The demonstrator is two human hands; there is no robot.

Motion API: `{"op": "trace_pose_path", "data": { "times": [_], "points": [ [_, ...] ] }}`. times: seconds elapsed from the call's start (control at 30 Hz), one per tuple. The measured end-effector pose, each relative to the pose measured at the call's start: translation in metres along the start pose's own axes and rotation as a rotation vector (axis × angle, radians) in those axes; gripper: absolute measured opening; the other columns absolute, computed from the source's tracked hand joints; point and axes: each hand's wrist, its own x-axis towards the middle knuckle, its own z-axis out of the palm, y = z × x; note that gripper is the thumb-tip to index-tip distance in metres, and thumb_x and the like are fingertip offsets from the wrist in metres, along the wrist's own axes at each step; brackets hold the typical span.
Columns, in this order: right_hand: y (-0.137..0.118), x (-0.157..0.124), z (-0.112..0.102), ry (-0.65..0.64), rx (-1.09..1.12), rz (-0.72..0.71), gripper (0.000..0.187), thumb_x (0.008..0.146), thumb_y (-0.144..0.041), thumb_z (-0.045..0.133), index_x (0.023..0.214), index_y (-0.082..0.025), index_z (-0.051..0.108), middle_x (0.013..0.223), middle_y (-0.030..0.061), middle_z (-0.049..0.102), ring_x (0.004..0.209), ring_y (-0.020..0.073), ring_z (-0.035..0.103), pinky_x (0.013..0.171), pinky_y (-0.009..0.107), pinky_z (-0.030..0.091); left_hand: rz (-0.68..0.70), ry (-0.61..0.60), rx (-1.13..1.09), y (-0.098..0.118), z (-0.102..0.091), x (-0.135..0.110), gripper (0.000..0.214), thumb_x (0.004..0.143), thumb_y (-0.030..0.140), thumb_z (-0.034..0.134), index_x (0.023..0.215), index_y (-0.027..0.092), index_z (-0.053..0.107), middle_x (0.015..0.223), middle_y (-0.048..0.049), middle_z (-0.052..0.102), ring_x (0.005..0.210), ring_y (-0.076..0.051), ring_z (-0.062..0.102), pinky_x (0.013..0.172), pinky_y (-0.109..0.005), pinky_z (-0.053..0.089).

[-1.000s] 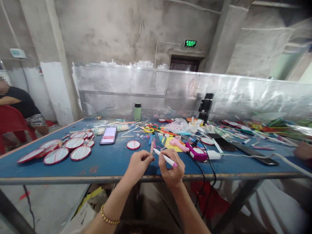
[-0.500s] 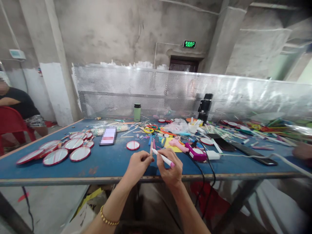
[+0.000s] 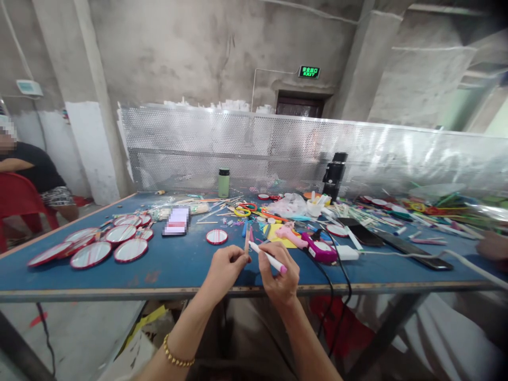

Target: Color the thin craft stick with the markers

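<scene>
Barely shifted since half a second ago: right hand closed around a white pen, tip against the thin stick that the left hand pinches upright over the table's near edge. Red-rimmed discs lie laid out at 10 o'clock. Pink glue gun at 2 o'clock; loose sticks beyond it look unworked.

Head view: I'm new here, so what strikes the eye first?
At the front edge of the blue table, the left hand pinches a thin stick upright, the right hand a white pen beside it. Red-rimmed discs lie grouped at left; a pink glue gun lies right of the hands.
</scene>
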Motion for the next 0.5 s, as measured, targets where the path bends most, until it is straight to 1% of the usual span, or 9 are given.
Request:
{"op": "trace_pose_path", "data": {
  "times": [0.07, 0.2, 0.33, 0.5],
  "points": [
    [-0.0005, -0.0008, -0.0011, -0.029, 0.009, 0.009, 0.014, 0.093, -0.012, 0.056, 0.099, -0.021, 0.066, 0.084, 0.0048, 0.068, 0.077, 0.0185, 0.067, 0.071, 0.032, 0.055, -0.002, 0.005, -0.001, -0.0005, 0.0002, 0.0002, 0.026, 0.076, 0.036, 0.061, 0.067, 0.015, 0.073, 0.058, 0.0006, 0.057, 0.057, -0.013, 0.045, 0.053, -0.024, 0.035],
    [-0.0003, -0.0014, -0.0014, -0.012, 0.031, 0.005, 0.016, 0.093, -0.011, 0.056, 0.100, -0.020, 0.067, 0.082, 0.0042, 0.067, 0.075, 0.0179, 0.065, 0.070, 0.032, 0.055, -0.003, 0.005, -0.004, -0.0018, 0.0004, 0.0007, 0.025, 0.076, 0.035, 0.061, 0.068, 0.015, 0.074, 0.060, 0.0002, 0.059, 0.057, -0.013, 0.046, 0.054, -0.024, 0.036],
    [0.0007, -0.0014, -0.0003, -0.027, 0.021, 0.007, 0.016, 0.092, -0.010, 0.057, 0.100, -0.020, 0.067, 0.083, 0.0042, 0.068, 0.076, 0.0174, 0.066, 0.070, 0.031, 0.055, -0.001, 0.005, -0.005, -0.0027, 0.0006, 0.0010, 0.026, 0.075, 0.036, 0.061, 0.068, 0.015, 0.073, 0.059, 0.0008, 0.057, 0.056, -0.013, 0.045, 0.054, -0.024, 0.035],
    [0.0015, -0.0015, 0.0004, 0.019, 0.018, 0.004, 0.016, 0.093, -0.011, 0.056, 0.098, -0.020, 0.068, 0.079, 0.0034, 0.068, 0.072, 0.0166, 0.065, 0.067, 0.030, 0.054, 0.005, 0.004, -0.005, -0.0021, 0.0008, 0.0009, 0.027, 0.075, 0.036, 0.060, 0.068, 0.015, 0.073, 0.060, 0.0009, 0.056, 0.057, -0.013, 0.044, 0.054, -0.024, 0.034]
  ]
}}
